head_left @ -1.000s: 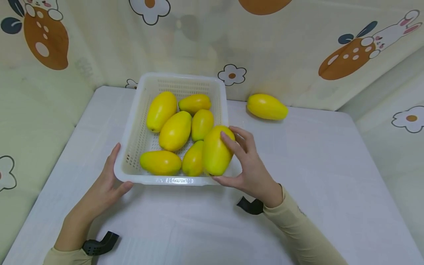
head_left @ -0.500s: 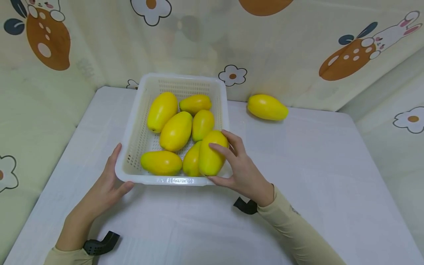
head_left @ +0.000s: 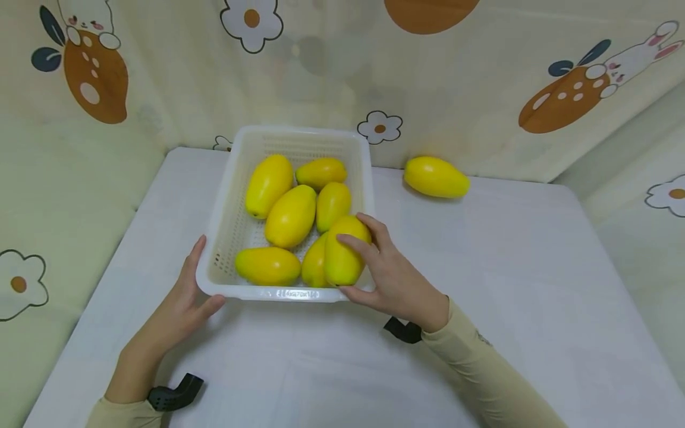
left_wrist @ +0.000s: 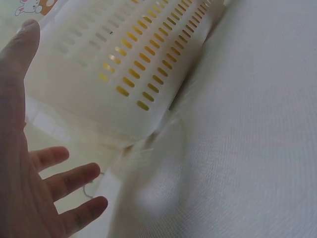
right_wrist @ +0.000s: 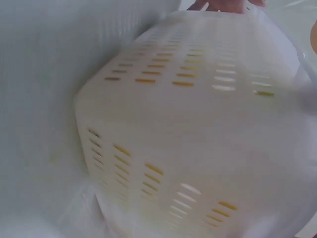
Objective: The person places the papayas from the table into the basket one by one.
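A white perforated plastic basket (head_left: 219, 226) holds several smooth yellow mangoes, one of them a mango (head_left: 269, 266) lying crosswise at the front left. My right hand (head_left: 393, 276) grips another mango (head_left: 345, 252) in the front right corner, thumb at its near end and fingers over its far side. That mango overlaps a neighbouring mango (head_left: 314, 264) in the head view. With fingers spread straight, my left hand (head_left: 182, 303) touches the basket's front left corner. In the left wrist view, the thumb lies along the rim. The right wrist view shows mostly the basket's outer wall (right_wrist: 163, 114).
A single mango (head_left: 436, 177) lies on the white-covered table (head_left: 508, 267) to the right of the basket, near the back edge. Behind the table hangs a cream curtain (head_left: 332, 77) printed with flowers and rabbits. Black straps (head_left: 176, 392) sit at both wrists.
My right hand has brought the gripped mango left and slightly lower, from over the basket's right rim to inside its corner. My left hand keeps its place at the basket. The head view has shifted slightly.
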`<state>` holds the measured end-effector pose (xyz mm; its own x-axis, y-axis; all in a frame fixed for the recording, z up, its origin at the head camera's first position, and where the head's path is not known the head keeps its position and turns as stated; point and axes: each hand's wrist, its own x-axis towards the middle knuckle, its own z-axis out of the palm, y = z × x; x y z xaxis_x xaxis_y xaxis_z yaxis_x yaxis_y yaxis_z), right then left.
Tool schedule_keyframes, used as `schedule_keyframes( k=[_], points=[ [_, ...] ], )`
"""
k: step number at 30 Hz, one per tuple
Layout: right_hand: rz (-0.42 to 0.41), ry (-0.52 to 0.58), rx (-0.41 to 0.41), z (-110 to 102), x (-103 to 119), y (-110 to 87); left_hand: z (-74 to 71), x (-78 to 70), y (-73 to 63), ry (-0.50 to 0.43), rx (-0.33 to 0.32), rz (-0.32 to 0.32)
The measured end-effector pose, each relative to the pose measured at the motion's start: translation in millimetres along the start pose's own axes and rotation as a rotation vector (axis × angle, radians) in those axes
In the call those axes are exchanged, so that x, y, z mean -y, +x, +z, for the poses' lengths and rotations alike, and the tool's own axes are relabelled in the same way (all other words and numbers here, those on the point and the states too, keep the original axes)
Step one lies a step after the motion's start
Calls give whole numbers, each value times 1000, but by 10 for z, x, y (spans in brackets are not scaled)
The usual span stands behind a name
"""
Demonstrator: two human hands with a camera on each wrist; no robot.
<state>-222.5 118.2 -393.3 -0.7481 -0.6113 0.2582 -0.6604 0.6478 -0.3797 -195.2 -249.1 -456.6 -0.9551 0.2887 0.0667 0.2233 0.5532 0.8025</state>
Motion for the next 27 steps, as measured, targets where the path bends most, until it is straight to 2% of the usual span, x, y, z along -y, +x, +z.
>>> schedule_keyframes(
  k=[4, 7, 10, 16, 19, 24, 27],
  points=[
    [29, -71, 83, -22, 34, 4, 9, -11, -14, 23, -3, -22],
    [35, -112, 116, -22, 66, -1, 9, -17, -18, 24, 2, -27],
    [19, -180, 106, -10, 99, -6, 5, -22, -11, 20, 5, -21],
    [-95, -270, 21, 12, 177, 24, -10, -36, -2, -1, 10, 1],
    [-137, -290, 32, 1, 208, 85, -8, -46, 2, 2, 8, 0],
    [-205, -214, 127, -101, 201, 242, 18, -64, 5, 25, -8, -14],
    [-248, -100, 180, -172, 177, 369, 24, -64, 5, 10, -3, -12]
  ],
)
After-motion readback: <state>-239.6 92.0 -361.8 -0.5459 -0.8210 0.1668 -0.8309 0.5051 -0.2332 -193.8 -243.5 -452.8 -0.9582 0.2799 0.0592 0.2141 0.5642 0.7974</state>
